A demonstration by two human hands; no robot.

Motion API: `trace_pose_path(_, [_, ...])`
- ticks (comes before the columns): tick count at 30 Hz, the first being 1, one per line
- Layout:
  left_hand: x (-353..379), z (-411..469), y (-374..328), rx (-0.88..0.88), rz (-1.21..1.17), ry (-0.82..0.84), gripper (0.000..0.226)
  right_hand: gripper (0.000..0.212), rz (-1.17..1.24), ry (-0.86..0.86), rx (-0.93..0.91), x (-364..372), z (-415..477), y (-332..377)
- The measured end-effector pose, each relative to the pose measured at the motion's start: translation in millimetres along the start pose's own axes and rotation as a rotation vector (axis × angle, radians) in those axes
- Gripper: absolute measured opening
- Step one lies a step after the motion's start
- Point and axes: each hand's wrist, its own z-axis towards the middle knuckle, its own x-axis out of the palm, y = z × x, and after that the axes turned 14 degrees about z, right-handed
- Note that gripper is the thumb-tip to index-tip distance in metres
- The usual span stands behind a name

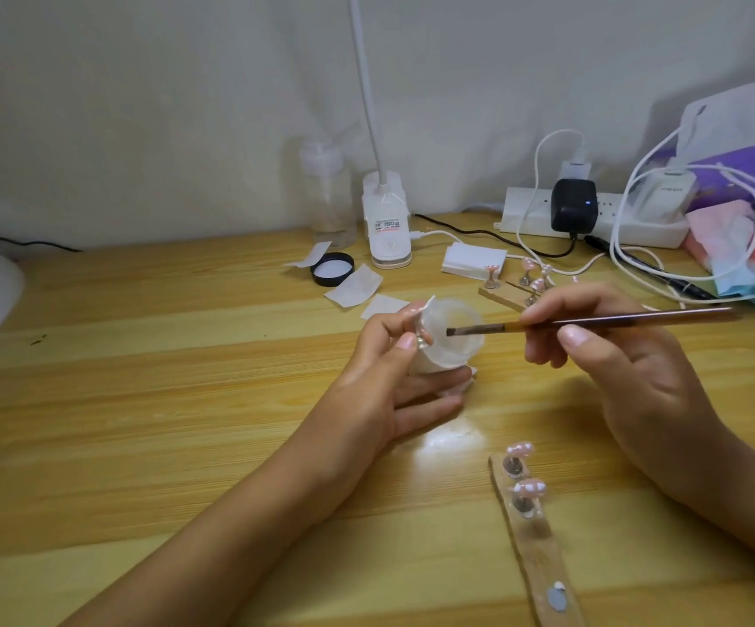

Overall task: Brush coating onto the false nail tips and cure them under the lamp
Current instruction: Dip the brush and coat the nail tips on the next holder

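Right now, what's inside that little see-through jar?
The dark bristles of the brush poke into the open mouth of the jar. Its contents are too pale to make out, and the left hand covers the jar's bottom.

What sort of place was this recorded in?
Most likely a home setup used as a makeshift nail-art station, not a salon: a wooden desk against a plain wall, a power strip crowded with chargers, a clip-on lamp, and false nail tips on stands along a strip.
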Motion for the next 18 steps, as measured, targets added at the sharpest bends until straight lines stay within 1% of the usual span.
trace_pose_path(3, [4.1, -2.9, 2.7, 0.060, 0.107, 0.000, 0.022, 0.017, -0.058, 0.048, 0.017, 0.8, 0.2, -1.5])
trace_pose_path(8, [5.7, -4.8, 3.4, 0.097, 0.161, -0.004, 0.022, 0.020, -0.140, 0.117, 0.085, 3.1, 0.3, -5.4])
trace_pose_path(11, [6.4, -4.9, 2.9, 0.097, 0.180, -0.007, 0.026, 0.021, -0.140, 0.109, 0.114, 3.2, 1.1, -5.0])
trace_pose_path(15, [6.6, -4.9, 1.7, 0.090, 0.170, -0.011, 0.029, 0.018, -0.129, 0.066, 0.062, 1.3, 0.6, -2.5])
trace_pose_path(18, [5.6, -5.4, 2.2, 0.094, 0.173, -0.009, 0.026, 0.016, -0.160, 0.090, 0.034, 0.9, 0.0, -2.4])
